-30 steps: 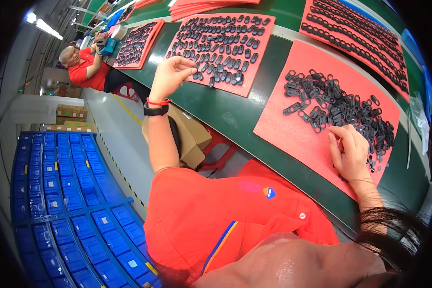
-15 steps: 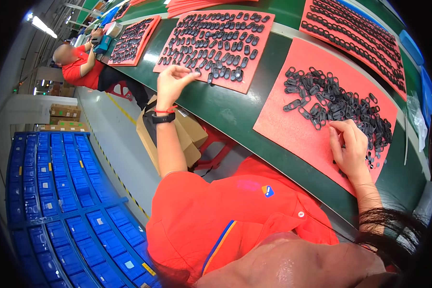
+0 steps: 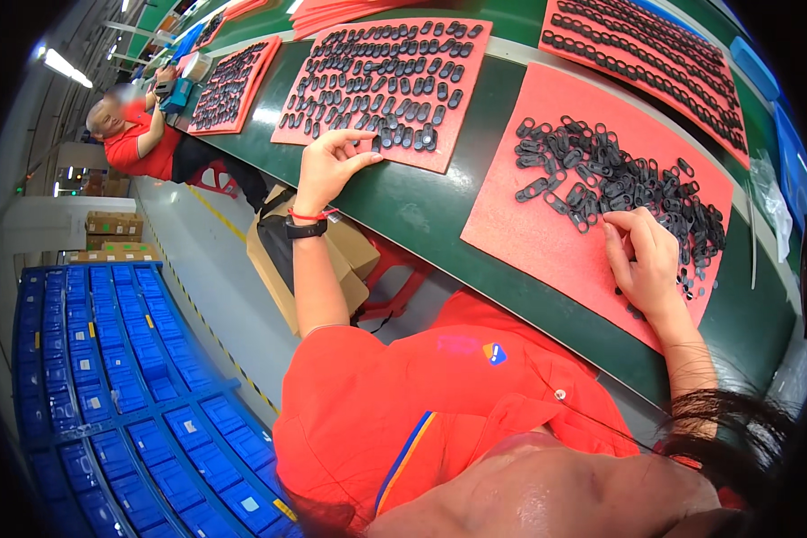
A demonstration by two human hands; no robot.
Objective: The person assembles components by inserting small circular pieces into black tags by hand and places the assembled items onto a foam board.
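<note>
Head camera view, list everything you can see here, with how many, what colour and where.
Loose black parts: many, black, heaped on the right red mat.
Sorted black parts: many, black, in rows on the left red mat.
Further red mats: several, red, along the far table.
Table: one, green, across the top.
Cardboard box: one, brown, under the table.
Blue trays: many, blue, lower left.
Co-worker: one, red shirt, upper left.
Left hand: at the left mat's edge.
Right hand: on the heap.
</note>
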